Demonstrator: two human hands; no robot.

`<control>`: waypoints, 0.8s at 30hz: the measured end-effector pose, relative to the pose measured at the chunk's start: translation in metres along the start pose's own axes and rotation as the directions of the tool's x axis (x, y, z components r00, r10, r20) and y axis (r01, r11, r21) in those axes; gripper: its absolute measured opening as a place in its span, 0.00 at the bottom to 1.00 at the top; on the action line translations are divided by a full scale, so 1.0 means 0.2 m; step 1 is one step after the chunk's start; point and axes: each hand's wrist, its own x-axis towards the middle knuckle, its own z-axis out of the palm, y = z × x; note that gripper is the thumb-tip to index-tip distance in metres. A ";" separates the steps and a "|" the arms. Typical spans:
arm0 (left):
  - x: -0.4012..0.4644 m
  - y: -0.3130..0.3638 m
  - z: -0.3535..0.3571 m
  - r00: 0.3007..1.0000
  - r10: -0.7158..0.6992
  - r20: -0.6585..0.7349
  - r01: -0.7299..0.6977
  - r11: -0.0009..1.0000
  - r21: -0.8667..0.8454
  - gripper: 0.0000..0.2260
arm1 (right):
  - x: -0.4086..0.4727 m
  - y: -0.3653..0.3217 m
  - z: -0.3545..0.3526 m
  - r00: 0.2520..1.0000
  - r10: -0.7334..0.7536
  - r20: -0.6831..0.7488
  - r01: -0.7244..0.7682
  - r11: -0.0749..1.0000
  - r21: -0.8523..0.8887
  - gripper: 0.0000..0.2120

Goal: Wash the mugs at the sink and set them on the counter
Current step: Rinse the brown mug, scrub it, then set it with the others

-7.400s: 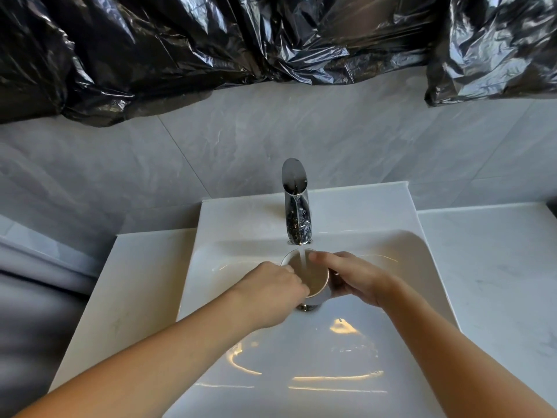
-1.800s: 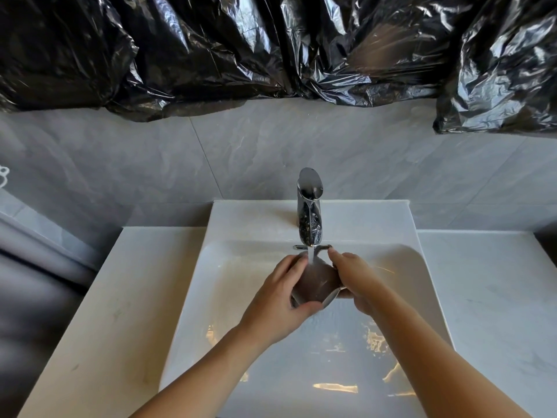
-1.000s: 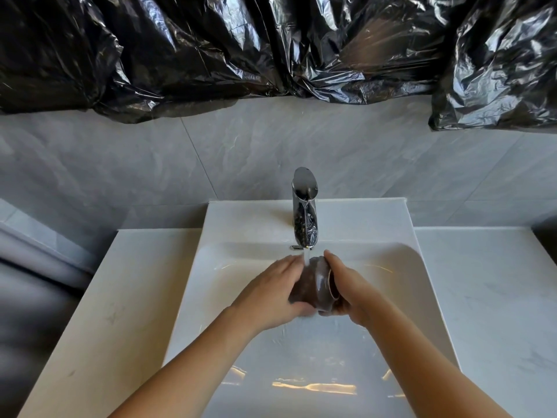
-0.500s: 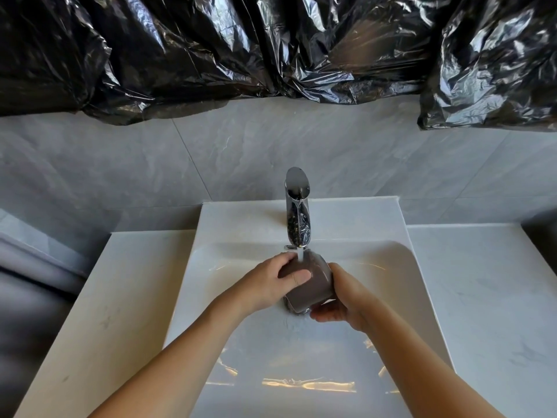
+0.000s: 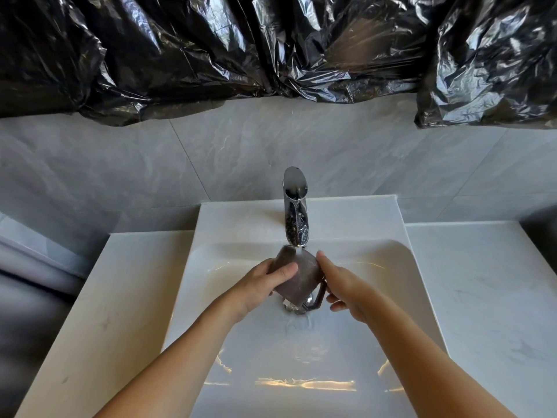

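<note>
A brown mug [image 5: 298, 277] is held upside down and tilted over the white sink basin [image 5: 391, 267], right under the chrome tap [image 5: 296, 212], whose water runs onto its base. My left hand [image 5: 262, 286] grips the mug's left side, thumb across the wall. My right hand [image 5: 340, 282] holds its right side, fingers curled by the handle, which points down and right.
White counter [image 5: 482, 297] extends to the right of the basin and a narrower strip of counter [image 5: 114, 297] to the left. Grey tiled wall behind, with black plastic sheeting [image 5: 271, 46] hanging above. The drain lies below the mug.
The mug has been turned from mouth-up under the stream to bottom-up. In the last half second it tilted further, and the handle swung down to the right.
</note>
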 end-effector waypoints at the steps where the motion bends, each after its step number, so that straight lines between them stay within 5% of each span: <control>1: 0.01 -0.01 0.00 1.000 -0.006 -0.001 0.006 1.000 -0.004 0.29 | 0.01 0.01 0.00 1.000 0.000 0.000 -0.001 1.000 -0.012 0.35; 4: 0.02 -0.03 0.00 1.000 0.011 0.005 -0.011 0.999 -0.052 0.34 | 0.03 0.05 0.00 0.995 -0.043 0.088 0.034 0.994 0.102 0.37; 10: 0.02 0.00 0.03 0.996 0.067 -0.053 -0.068 0.998 -0.012 0.11 | 0.01 0.07 0.04 0.983 -0.161 0.083 0.108 0.890 0.443 0.26; 13: 0.01 -0.02 0.03 0.994 0.099 -0.048 -0.092 0.988 0.124 0.16 | 0.01 0.08 0.04 0.980 -0.189 0.055 0.148 0.889 0.432 0.24; 16: -0.01 -0.06 0.05 0.987 0.152 -0.052 -0.133 0.955 0.263 0.32 | 0.00 0.08 0.02 0.977 -0.211 0.031 0.177 0.882 0.438 0.24; 19: -0.03 -0.05 0.09 0.962 0.248 -0.111 -0.188 0.904 0.385 0.32 | 0.00 0.06 0.03 0.979 -0.204 0.020 0.180 0.903 0.390 0.26; 24: -0.02 -0.06 0.11 0.963 0.163 -0.215 -0.101 0.957 0.271 0.29 | 0.01 0.05 0.05 0.983 -0.183 -0.029 0.179 0.902 0.392 0.16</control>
